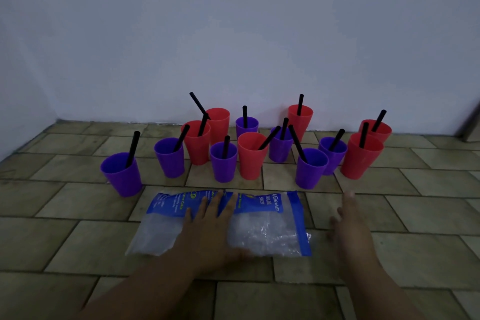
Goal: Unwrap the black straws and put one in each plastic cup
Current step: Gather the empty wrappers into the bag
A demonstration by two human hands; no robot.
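At the left of the frame a purple cup (122, 176) stands on the tiled floor (65, 241) with a black straw (133, 145) leaning in it; from there purple and red cups cluster rightward across the middle, before the pale wall (233, 21), each holding one black straw, ending with a red cup (359, 163) at the right; at lower centre lies a clear plastic bag (272, 234) with a blue printed band; the left hand (210, 231) rests flat on it, fingers straight and spread; just right of the bag the right hand (350, 228) is blurred, fingers extended, holding nothing; whether it touches the floor I cannot tell.
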